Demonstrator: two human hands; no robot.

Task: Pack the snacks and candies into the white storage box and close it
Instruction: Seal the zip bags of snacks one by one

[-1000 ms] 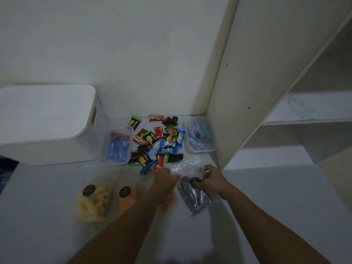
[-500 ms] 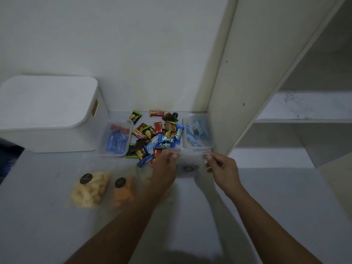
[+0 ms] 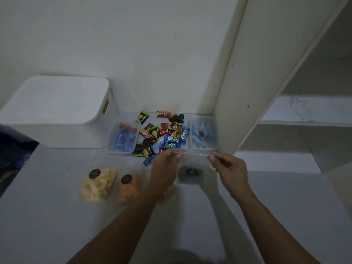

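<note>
Holding one clear bag [image 3: 192,168], two hands [image 3: 165,164] [image 3: 229,169]; two tubs [image 3: 124,139] behind.

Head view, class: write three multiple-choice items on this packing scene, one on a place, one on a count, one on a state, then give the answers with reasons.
1. Where is the white storage box?
A. far left
B. on the shelf
C. between the hands

2. How many clear tubs hold blue wrappers?
A. one
B. two
C. four

3. The storage box's lid is
A. on
B. off
C. held

Answers: 1 A, it stands against the wall at left. 2 B, the left tub and right tub. 3 A, the lid covers it; the left hand and right hand hold a clear bag.
</note>
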